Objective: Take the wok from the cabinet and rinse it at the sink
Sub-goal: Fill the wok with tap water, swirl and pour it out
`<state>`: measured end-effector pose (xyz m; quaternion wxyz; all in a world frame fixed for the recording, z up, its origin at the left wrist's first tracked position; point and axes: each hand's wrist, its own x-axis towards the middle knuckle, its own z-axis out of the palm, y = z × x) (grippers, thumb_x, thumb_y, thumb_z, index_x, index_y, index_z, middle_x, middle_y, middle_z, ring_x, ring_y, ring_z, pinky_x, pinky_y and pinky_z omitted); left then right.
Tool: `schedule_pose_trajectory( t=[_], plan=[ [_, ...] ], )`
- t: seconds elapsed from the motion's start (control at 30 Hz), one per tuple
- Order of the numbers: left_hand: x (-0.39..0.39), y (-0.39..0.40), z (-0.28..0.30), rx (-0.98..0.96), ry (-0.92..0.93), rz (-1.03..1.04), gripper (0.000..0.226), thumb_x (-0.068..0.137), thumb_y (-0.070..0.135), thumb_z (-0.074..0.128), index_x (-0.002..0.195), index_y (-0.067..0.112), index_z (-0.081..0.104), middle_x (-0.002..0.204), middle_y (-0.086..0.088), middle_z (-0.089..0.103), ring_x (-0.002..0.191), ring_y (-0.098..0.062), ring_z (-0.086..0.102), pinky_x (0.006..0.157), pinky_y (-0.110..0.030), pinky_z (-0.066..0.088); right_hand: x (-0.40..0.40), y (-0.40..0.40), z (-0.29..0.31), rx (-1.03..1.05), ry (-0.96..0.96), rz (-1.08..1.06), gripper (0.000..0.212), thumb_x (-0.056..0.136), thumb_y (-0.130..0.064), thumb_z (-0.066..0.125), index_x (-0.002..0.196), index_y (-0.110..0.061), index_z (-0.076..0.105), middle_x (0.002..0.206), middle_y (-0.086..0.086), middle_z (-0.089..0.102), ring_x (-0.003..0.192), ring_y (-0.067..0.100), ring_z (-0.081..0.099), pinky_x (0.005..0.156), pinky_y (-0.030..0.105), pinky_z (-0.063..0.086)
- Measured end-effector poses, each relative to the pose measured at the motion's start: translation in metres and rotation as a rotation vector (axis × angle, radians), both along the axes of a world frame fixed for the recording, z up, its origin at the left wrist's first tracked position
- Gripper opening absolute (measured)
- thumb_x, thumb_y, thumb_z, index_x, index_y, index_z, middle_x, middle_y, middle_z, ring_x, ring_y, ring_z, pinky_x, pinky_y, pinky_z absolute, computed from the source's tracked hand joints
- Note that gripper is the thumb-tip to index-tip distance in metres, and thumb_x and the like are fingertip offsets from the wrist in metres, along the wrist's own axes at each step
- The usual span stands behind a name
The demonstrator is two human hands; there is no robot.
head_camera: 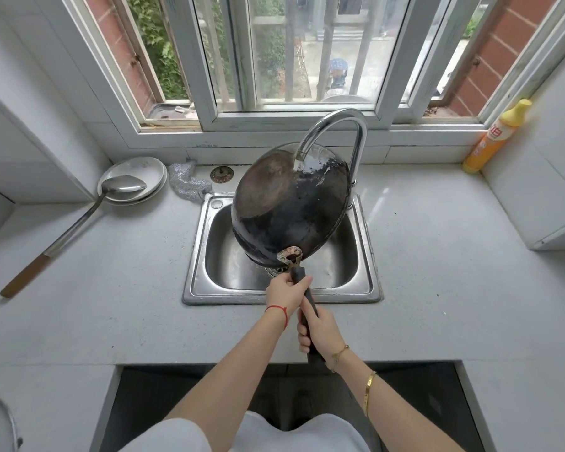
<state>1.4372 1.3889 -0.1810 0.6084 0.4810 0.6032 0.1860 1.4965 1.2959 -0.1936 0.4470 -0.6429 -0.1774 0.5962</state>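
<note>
Both hands [286, 293] clench the handle [307, 298], wok [291, 203] tipped under the tap [333, 132]; water, seemingly running, could splash the counter [111, 288].

Bright, even daylight pouring in from the window [287, 53] at the far side — no harsh shadows anywhere, just a soft dim patch under the near counter edge. Mild glare on the faucet [340, 125] and the sink [196, 256] rim. Pretty sharp in the middle, softer toward the corners. Heavy wide-angle bending — window frames and counter [437, 256] edges bow outward left and right.
</note>
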Motion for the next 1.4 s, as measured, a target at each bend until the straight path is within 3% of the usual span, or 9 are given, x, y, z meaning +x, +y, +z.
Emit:
schedule_pose_trajectory(
  t=[0.17,0.37,0.6,0.83,1.0,1.4],
  plan=[
    [0.003,0.006,0.003,0.054,0.108,-0.015,0.024,0.077,0.044,0.070,0.075,0.022,0.064,0.091,-0.007,0.076,0.090,-0.027,0.072,0.087,-0.043,0.059,0.002,0.005,0.003,-0.003,0.021,0.003,0.042,0.101,-0.045,0.043,0.078,-0.010,0.051,0.053,0.002,0.047,0.040,0.014,0.041,0.038,0.022,0.039],
    [0.003,0.008,0.005,0.062,0.155,-0.054,0.034,0.080,0.044,0.069,0.095,0.013,0.072,0.093,-0.004,0.076,0.092,-0.022,0.071,0.089,-0.042,0.058,-0.002,0.007,0.007,-0.023,0.063,-0.024,0.044,0.101,-0.045,0.042,0.076,-0.010,0.051,0.051,0.002,0.046,0.039,0.014,0.040,0.038,0.022,0.039],
    [-0.004,0.006,0.002,0.020,0.088,-0.052,0.036,0.079,0.038,0.069,0.096,0.005,0.069,0.095,-0.013,0.076,0.092,-0.033,0.072,0.090,-0.047,0.057,-0.011,0.004,0.007,-0.014,0.078,-0.043,0.045,0.100,-0.047,0.043,0.077,-0.009,0.052,0.051,0.002,0.047,0.038,0.014,0.041,0.038,0.022,0.040],
    [-0.012,-0.011,-0.003,0.062,0.103,-0.090,0.019,0.083,0.041,0.069,0.079,0.024,0.063,0.091,-0.006,0.075,0.090,-0.024,0.072,0.087,-0.044,0.059,-0.013,-0.015,0.002,-0.005,0.013,0.008,0.047,0.101,-0.046,0.041,0.076,-0.008,0.052,0.052,0.003,0.048,0.039,0.015,0.042,0.039,0.022,0.041],
    [-0.015,-0.023,-0.007,0.063,0.087,-0.092,0.018,0.084,0.038,0.070,0.077,0.024,0.062,0.090,-0.008,0.074,0.090,-0.024,0.072,0.086,-0.045,0.059,-0.011,-0.028,0.001,-0.002,0.039,0.022,0.044,0.101,-0.043,0.043,0.078,-0.007,0.053,0.054,0.005,0.048,0.040,0.016,0.043,0.039,0.023,0.042],
    [-0.017,-0.028,-0.004,0.077,0.126,-0.116,0.024,0.086,0.039,0.068,0.091,0.016,0.066,0.090,-0.006,0.073,0.091,-0.023,0.070,0.088,-0.044,0.059,-0.016,-0.031,0.005,-0.025,0.053,0.014,0.044,0.102,-0.042,0.042,0.078,-0.008,0.053,0.054,0.004,0.049,0.039,0.015,0.043,0.040,0.023,0.042]
  ],
)
